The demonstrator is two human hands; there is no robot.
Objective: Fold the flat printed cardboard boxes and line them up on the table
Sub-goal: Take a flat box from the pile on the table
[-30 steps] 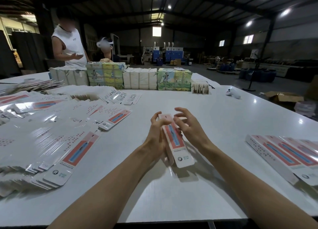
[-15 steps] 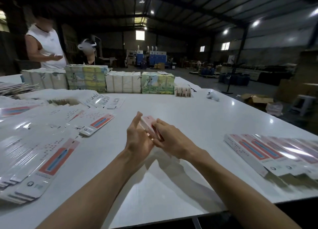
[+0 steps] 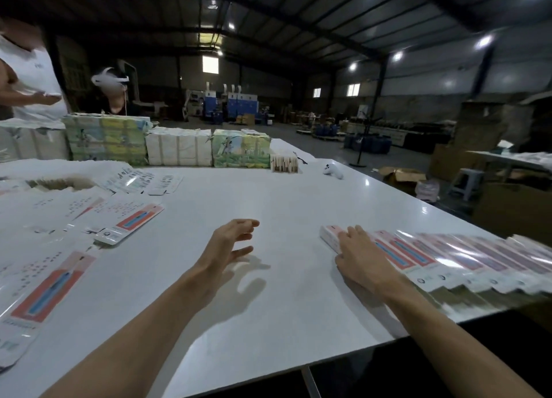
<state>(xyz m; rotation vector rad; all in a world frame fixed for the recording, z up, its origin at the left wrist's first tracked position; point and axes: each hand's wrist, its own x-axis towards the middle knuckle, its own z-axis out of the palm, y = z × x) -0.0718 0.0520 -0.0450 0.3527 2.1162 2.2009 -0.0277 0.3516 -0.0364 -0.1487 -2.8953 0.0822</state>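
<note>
Half a second ago both hands held the folded box (image 3: 330,235) over the middle of the table (image 3: 268,194). Now it lies by the right edge, touching the inner end of the row of folded boxes (image 3: 466,257). The right hand (image 3: 360,255) has gone with it and presses down on it with straight, slightly spread fingers. The left hand (image 3: 228,245) has let go and hovers over the table's middle, empty, fingers loosely spread. The flat boxes (image 3: 56,266) lie heaped along the left edge as before.
</note>
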